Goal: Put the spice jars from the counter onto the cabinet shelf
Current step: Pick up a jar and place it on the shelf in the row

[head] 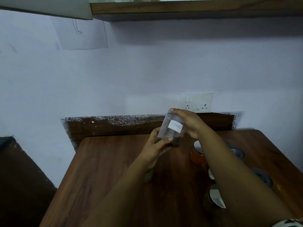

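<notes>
While both hands grip it, the cloves jar [172,130] tilts above the counter [106,169]: left hand [157,145] curls round its base, right hand [188,123] clasps its top, below the shelf [196,9].

A dark wood-grain tabletop [101,174] fills the lower middle of the frame. On it, toward the right, stand an orange-filled jar [197,154], a steel-lidded jar [213,200] at lower right, and two grey-lidded jars [237,152] [262,176] near the right edge.

Six spice jars [172,128], two hands [157,146], one switchboard [196,101], one shelf [196,9].
</notes>
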The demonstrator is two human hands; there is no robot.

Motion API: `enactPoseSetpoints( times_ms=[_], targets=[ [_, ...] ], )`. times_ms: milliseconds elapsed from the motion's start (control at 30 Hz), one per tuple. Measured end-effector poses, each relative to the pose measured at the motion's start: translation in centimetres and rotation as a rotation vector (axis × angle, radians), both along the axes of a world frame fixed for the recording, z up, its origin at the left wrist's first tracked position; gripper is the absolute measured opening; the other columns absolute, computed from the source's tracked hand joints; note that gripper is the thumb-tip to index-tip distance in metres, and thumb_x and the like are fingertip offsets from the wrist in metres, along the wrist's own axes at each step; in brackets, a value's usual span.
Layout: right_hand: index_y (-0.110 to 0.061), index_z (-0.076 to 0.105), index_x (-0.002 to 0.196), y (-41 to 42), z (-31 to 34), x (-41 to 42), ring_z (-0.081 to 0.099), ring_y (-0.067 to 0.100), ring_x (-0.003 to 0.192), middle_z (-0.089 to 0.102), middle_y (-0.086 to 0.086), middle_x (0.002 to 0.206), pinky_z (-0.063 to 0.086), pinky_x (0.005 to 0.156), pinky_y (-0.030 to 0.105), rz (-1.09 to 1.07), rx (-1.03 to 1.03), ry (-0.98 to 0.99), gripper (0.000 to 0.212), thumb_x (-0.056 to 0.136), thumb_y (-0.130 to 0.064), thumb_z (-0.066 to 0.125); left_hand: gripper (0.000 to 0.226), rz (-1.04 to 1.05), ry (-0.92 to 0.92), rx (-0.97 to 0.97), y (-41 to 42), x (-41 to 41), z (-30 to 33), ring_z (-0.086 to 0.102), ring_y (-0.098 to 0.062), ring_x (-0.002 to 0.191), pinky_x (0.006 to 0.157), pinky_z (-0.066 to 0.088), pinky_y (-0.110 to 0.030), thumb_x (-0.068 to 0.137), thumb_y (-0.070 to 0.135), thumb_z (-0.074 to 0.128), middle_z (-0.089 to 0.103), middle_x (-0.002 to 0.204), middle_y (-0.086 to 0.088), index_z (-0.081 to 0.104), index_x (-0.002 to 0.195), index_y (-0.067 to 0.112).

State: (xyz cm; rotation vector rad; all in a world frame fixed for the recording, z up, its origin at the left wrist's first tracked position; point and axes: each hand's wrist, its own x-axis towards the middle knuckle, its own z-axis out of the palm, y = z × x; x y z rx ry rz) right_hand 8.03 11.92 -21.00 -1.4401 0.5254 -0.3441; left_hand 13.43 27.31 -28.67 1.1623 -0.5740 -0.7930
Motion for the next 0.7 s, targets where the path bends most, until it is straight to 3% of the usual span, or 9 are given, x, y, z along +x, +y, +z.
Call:
enactPoseSetpoints(
  times_ms=[67, 133, 200, 300, 467, 700],
  targets=[
    [-0.01, 0.071, 0.113, -0.2, 0.5, 0.0, 0.065, 0.022, 0.088, 0.071, 0.008, 0.099, 0.052, 0.075, 0.034, 0.028, 0.002, 0.006, 0.045, 0.08, -0.041, 0.074, 0.067, -0.008, 0.018, -0.005, 0.2, 0.4, 0.5, 0.063, -0.023, 0.109, 0.084, 0.055, -0.033, 0.067, 0.027, 0.078, 0.058, 0.124, -0.008, 0.047, 0.126, 0.024],
    [-0.014, 0.07, 0.113, -0.6, 0.8, 0.0, 0.066, 0.021, 0.094, 0.071, 0.006, 0.103, 0.053, 0.085, 0.038, 0.083, 0.06, -0.006, 0.039, 0.083, -0.038, 0.072, 0.078, -0.041, 0.161, -0.101, 0.2, 0.5, 0.5, 0.067, -0.027, 0.103, 0.082, 0.058, -0.035, 0.063, 0.029, 0.078, 0.057, 0.126, -0.012, 0.042, 0.132, 0.02],
    [-0.017, 0.068, 0.11, -0.7, 1.0, 0.0, 0.066, 0.023, 0.096, 0.07, 0.007, 0.105, 0.055, 0.086, 0.04, 0.133, 0.142, -0.007, 0.031, 0.085, -0.036, 0.07, 0.085, -0.092, 0.269, -0.198, -0.1, 0.1, 0.4, 0.067, -0.03, 0.103, 0.082, 0.058, -0.037, 0.062, 0.027, 0.078, 0.056, 0.128, -0.017, 0.04, 0.137, 0.017],
    [-0.014, 0.065, 0.113, -0.8, 0.8, 0.1, 0.067, 0.027, 0.096, 0.068, 0.01, 0.103, 0.057, 0.084, 0.044, 0.144, 0.165, -0.023, 0.036, 0.085, -0.036, 0.069, 0.086, -0.088, 0.232, -0.185, -0.4, -0.3, 0.3, 0.066, -0.03, 0.107, 0.083, 0.058, -0.037, 0.065, 0.023, 0.076, 0.058, 0.126, -0.014, 0.035, 0.141, 0.018],
    [-0.009, 0.063, 0.12, -0.8, 0.9, 0.2, 0.061, 0.036, 0.114, 0.064, 0.018, 0.114, 0.048, 0.1, 0.055, 0.152, 0.197, -0.103, 0.058, 0.071, -0.038, 0.075, 0.085, -0.062, 0.14, -0.188, 0.0, 0.4, 1.0, 0.063, -0.028, 0.111, 0.096, 0.052, -0.043, 0.066, 0.021, 0.075, 0.062, 0.121, -0.007, 0.036, 0.141, 0.017],
    [-0.008, 0.062, 0.123, -0.8, 1.1, 0.2, 0.059, 0.036, 0.117, 0.062, 0.019, 0.119, 0.047, 0.101, 0.056, 0.153, 0.192, -0.138, 0.049, 0.082, -0.033, 0.07, 0.089, -0.06, 0.117, -0.168, 0.2, 0.5, 1.5, 0.065, -0.022, 0.105, 0.087, 0.056, -0.035, 0.062, 0.023, 0.076, 0.065, 0.115, -0.003, 0.036, 0.141, 0.019]
  ],
)
